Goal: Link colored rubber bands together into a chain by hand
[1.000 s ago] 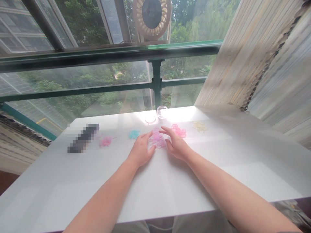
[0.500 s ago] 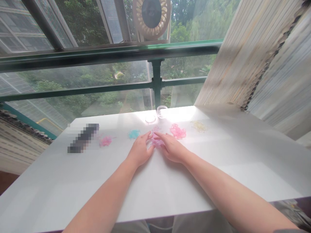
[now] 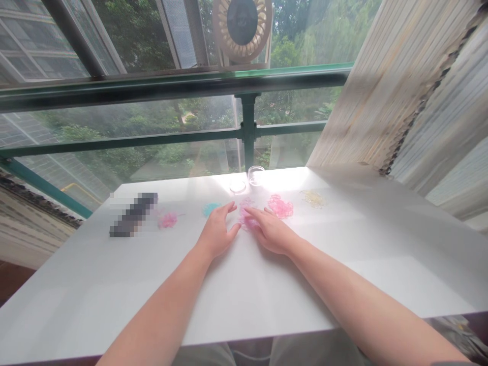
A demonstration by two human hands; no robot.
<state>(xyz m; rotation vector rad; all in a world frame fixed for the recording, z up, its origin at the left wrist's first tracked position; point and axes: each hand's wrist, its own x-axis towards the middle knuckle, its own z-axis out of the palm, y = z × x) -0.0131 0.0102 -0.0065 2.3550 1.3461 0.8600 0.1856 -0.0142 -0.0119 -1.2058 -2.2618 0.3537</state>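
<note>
My left hand (image 3: 218, 233) is open at the left of a purple pile of thin, elastic-looking bands (image 3: 246, 207), thumb and fingers apart. My right hand (image 3: 273, 234) reaches over the right part of this pile, fingers stretched out and partly covering it. Whether its fingertips press on the bands, I cannot tell. Just behind my left hand lies a small blue pile (image 3: 211, 209). A coral-pink pile (image 3: 281, 207) is beyond my right hand, and a pale yellow pile (image 3: 313, 199) is farther right. Another pink pile (image 3: 168, 219) lies to the left.
Toward the back of the white table (image 3: 236, 295) stand a clear round container (image 3: 256, 176) and a flat clear disc, perhaps its lid (image 3: 238, 186). A blurred-out dark object (image 3: 133, 216) lies at the left. Behind are a green railing (image 3: 183, 87), a fan (image 3: 243, 30) and curtains (image 3: 366, 96).
My left hand has drawn slightly left, away from the purple pile, widening the space between the hands. My right hand stays over the pile. The camera view has shifted a little.
</note>
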